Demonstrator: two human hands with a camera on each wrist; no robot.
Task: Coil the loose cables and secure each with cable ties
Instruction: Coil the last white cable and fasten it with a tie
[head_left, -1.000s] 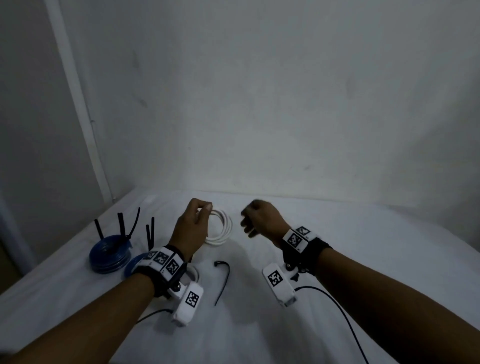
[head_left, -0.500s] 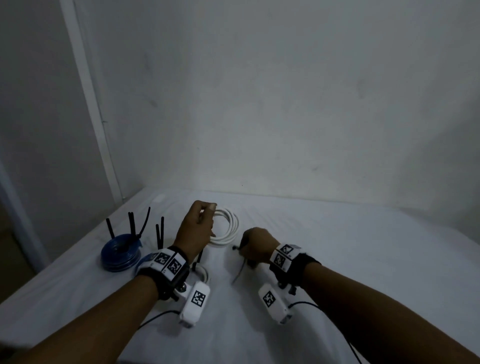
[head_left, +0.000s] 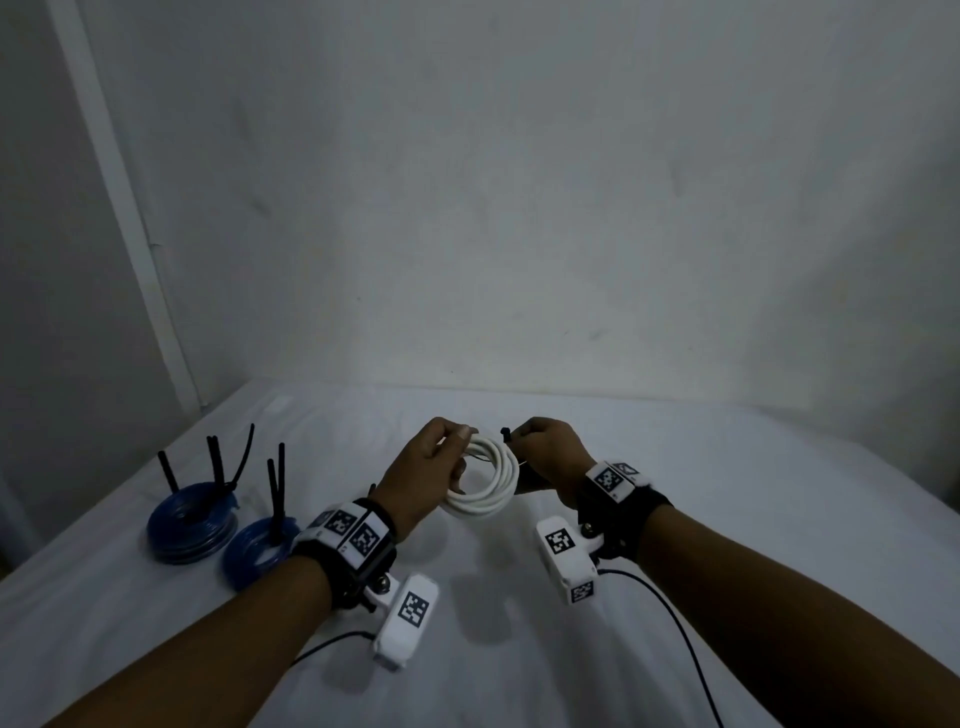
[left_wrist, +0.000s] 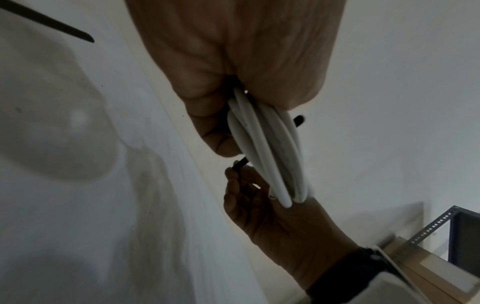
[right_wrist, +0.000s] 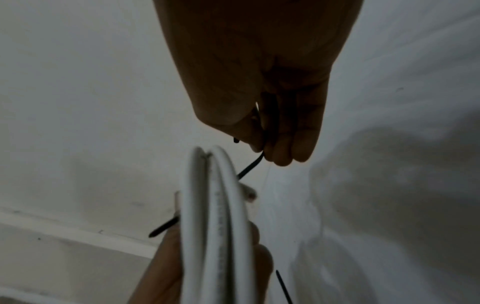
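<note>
My left hand grips a white coiled cable by its left side and holds it up above the white table. In the left wrist view the coil runs out from between thumb and fingers. My right hand pinches a black cable tie at the coil's right side. The right wrist view shows the tie passing from my fingertips in behind the white loops. Its tip pokes out on the far side.
Two blue cable coils lie at the left of the table, each bound with black ties whose tails stick up. A thin black wire trails from the right wrist camera. A wall stands behind the table.
My right hand picked the black cable tie off the table and lifted it to the right side of the white coil. The left hand kept holding the coil.
</note>
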